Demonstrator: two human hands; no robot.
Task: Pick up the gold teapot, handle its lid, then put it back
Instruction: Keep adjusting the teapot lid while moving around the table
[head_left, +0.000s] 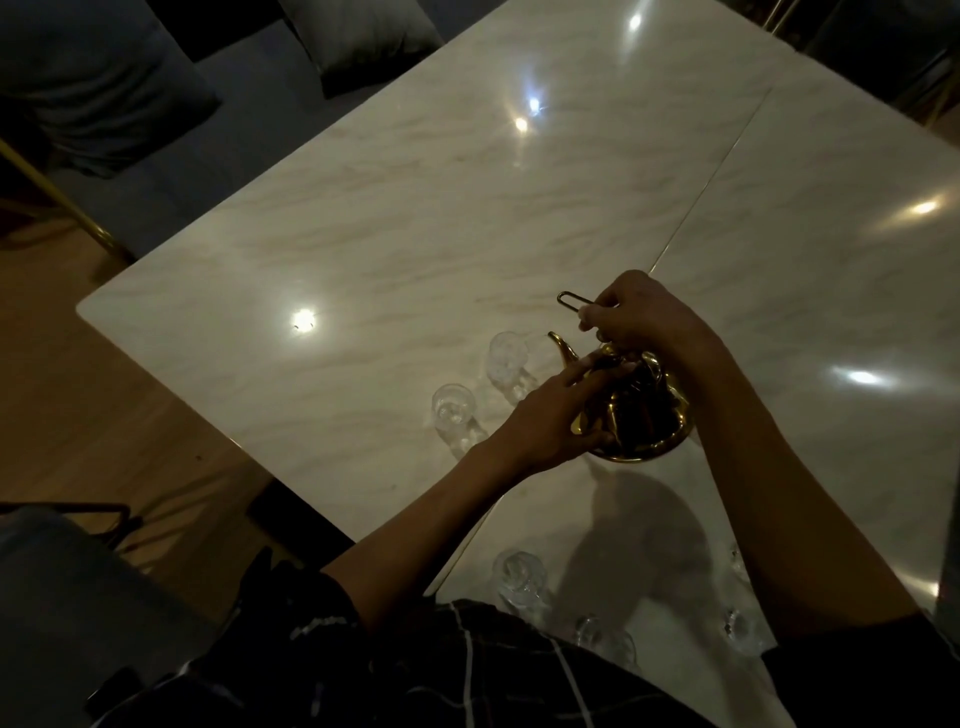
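The gold teapot is near the table's front, its curved spout pointing left and away. My right hand is closed on the thin wire handle, which juts out to the left above the pot. My left hand clasps the pot's left side, thumb low on the body and fingertips reaching onto the top. The lid is hidden under my fingers. A dark shadow lies on the table just in front of the pot. I cannot tell whether the base touches the marble.
On the glossy marble table, two clear glasses stand left of the teapot. Several more glasses stand near the front edge by my body. Grey cushioned chairs line the far left side, over a wooden floor.
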